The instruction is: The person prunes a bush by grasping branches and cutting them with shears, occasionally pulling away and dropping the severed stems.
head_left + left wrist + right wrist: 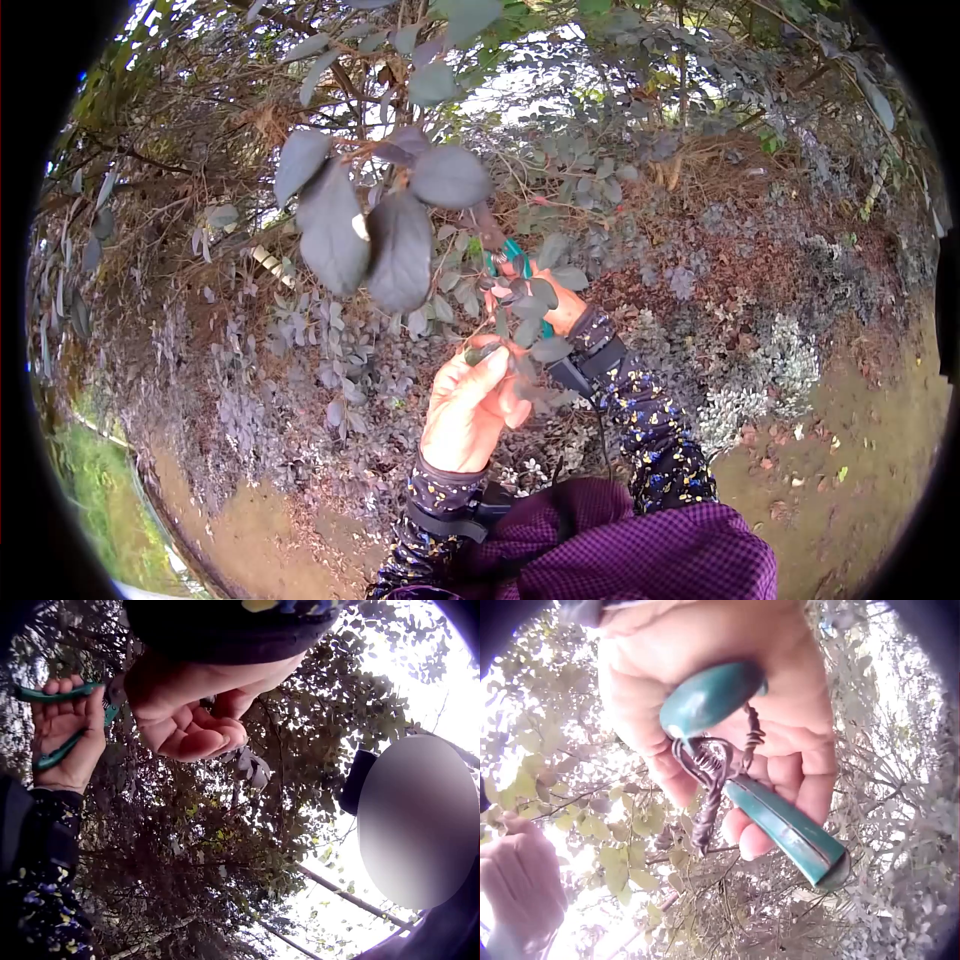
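Note:
My left hand (468, 405) pinches a leafy twig (484, 350) between thumb and curled fingers, in front of the shrub. In the left wrist view, small leaves (253, 768) show just beyond that hand's (187, 724) fingertips. Slightly farther forward and to the right, my right hand (562, 298) grips green-handled pruning shears (515, 255), partly hidden by leaves in the head view. The right wrist view shows the two shear handles (787, 832) spread apart in the palm, with a coiled spring (709, 761) between them. Twisted wire is wound about the handles.
A branch with large dark leaves (335, 225) hangs close in front of the head camera. Dense shrubs (250, 370) surround both hands. Bare soil (850, 470) lies at the right, and grass (105, 500) at the lower left. Purple checked cloth (650, 550) covers the lap area.

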Tool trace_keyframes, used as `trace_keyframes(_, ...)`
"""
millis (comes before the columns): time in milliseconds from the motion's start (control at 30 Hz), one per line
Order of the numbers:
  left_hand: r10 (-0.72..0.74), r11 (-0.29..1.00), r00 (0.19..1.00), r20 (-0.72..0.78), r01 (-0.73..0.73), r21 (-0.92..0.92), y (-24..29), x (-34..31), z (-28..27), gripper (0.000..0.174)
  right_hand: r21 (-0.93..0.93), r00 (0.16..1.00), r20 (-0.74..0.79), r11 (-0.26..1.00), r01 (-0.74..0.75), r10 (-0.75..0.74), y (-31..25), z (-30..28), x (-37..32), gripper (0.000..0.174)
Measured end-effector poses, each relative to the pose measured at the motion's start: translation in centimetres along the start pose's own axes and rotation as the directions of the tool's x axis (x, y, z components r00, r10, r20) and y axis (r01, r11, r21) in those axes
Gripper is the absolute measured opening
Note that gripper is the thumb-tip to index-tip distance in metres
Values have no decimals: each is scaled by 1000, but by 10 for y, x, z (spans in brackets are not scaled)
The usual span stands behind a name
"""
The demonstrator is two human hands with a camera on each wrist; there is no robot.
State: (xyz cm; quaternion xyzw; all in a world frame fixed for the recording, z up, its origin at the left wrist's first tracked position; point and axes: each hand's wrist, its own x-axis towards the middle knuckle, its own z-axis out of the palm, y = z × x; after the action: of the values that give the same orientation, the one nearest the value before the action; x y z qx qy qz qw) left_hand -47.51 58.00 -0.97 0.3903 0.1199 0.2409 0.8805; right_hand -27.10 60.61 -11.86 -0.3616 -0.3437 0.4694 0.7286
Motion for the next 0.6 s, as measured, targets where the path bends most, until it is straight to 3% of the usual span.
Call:
trace_keyframes(33, 12, 1000, 999, 52, -11, -20, 2, 0, -6, 16, -13, 995, 39, 996, 90, -90, -8, 9, 3, 21)
trace_keyframes(67, -6, 1000, 1000, 4, 6, -18, 4, -1, -7, 16, -137, 980, 33, 970, 198, -196, -25, 27, -1, 16)
trace_keyframes(100, -4, 1000, 1000, -1, 4, -15, 4, -1, -9, 16, -133, 980, 36, 971, 197, -194, -28, 29, 4, 16)
trace_keyframes(167, 16, 1000, 999, -36, -17, -10, 3, -3, -13, 17, -79, 995, 91, 995, 53, -46, -40, 31, 18, 17)
trace_keyframes(233, 38, 999, 999, -19, -38, -4, 0, -6, -15, 17, -112, 992, 115, 991, 71, -58, -46, 31, 20, 19)
trace_keyframes(367, 57, 998, 993, -102, -52, 45, 1, -8, -20, 21, -7, 992, 98, 997, 78, -77, -45, 31, 25, 20)
trace_keyframes(433, 90, 995, 971, -223, -80, 54, 1, -10, -18, 21, -15, 990, 47, 990, 137, -136, -45, 32, 25, 21)
trace_keyframes(600, 104, 994, 970, -222, -96, 44, 1, -14, -25, 22, -163, 986, 54, 973, 166, -159, -53, 31, 27, 20)
